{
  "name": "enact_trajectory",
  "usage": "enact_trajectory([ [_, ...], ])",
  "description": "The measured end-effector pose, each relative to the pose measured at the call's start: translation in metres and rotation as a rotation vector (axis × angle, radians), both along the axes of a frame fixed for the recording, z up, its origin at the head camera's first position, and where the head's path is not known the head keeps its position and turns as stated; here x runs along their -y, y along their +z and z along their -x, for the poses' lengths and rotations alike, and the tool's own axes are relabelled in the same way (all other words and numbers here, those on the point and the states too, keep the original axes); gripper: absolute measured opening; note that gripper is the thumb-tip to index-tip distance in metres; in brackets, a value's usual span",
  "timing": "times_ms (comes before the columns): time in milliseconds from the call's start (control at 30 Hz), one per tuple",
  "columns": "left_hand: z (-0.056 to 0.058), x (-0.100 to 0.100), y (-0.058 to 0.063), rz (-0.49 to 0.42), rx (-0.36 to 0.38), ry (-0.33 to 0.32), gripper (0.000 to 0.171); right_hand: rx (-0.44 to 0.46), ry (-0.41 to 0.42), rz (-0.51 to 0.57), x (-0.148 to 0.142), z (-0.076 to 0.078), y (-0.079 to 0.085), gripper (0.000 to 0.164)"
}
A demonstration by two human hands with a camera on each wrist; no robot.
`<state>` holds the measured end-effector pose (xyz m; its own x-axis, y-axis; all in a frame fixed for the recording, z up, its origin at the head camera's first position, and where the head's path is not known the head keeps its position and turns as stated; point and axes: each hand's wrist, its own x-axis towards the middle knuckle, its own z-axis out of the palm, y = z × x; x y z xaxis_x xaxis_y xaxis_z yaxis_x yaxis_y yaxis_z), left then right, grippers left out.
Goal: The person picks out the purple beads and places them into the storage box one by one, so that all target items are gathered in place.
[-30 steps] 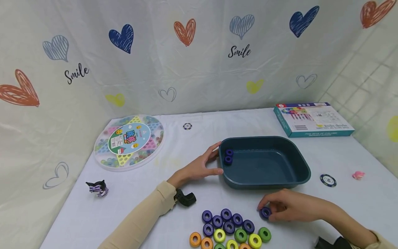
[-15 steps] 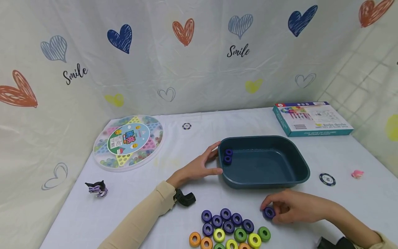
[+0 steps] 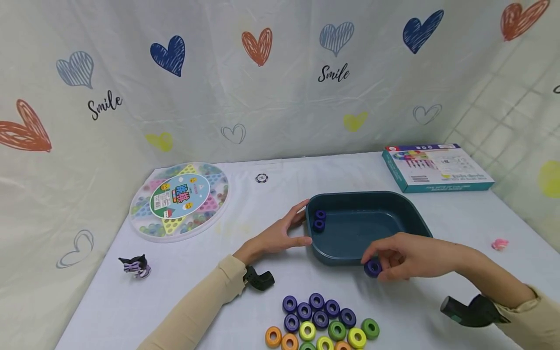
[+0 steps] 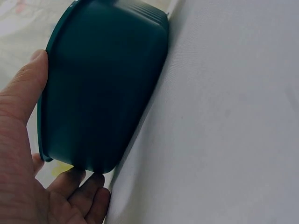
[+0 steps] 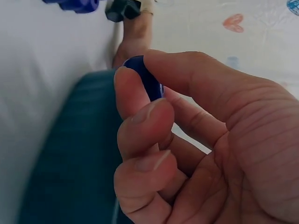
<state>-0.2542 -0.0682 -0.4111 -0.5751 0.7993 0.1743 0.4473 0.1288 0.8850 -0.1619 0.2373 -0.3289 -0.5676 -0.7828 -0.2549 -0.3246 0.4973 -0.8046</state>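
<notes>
A dark teal rectangular basin (image 3: 367,228) stands on the white tabletop. My left hand (image 3: 280,236) holds its left end; in the left wrist view the thumb (image 4: 35,79) lies along the rim and the fingertips (image 4: 88,179) touch the outer wall. Between thumb and fingers, my right hand (image 3: 411,257) pinches a purple ring-shaped bead (image 3: 373,268) in front of the basin's near rim. Edge-on, that bead (image 5: 148,79) shows partly behind the fingers in the right wrist view. Two purple beads (image 3: 319,221) lie inside the basin at its left end.
Several purple, yellow, green and orange ring beads (image 3: 321,319) cluster at the table's front. A round marble board game (image 3: 179,201) lies back left, a flat game box (image 3: 437,167) back right. Small items include a cat-like figurine (image 3: 135,266), a chip (image 3: 261,178) and a pink piece (image 3: 499,244).
My right hand has risen from the table with the purple bead and moved forward to the basin's near rim, covering the chip on the right. My left hand stays at the basin.
</notes>
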Motion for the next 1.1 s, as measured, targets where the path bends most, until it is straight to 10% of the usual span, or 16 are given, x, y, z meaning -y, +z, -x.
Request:
enact_trajectory([
  [700,-0.003,0.003,0.004,0.004,0.002,0.002,0.086,0.08,-0.016,-0.343,0.044,0.106,-0.015,0.03],
  [1100,0.012,0.0,-0.025,0.05,-0.03,0.045,0.089,0.164,-0.042,-0.362,0.053,0.12,-0.029,0.033],
])
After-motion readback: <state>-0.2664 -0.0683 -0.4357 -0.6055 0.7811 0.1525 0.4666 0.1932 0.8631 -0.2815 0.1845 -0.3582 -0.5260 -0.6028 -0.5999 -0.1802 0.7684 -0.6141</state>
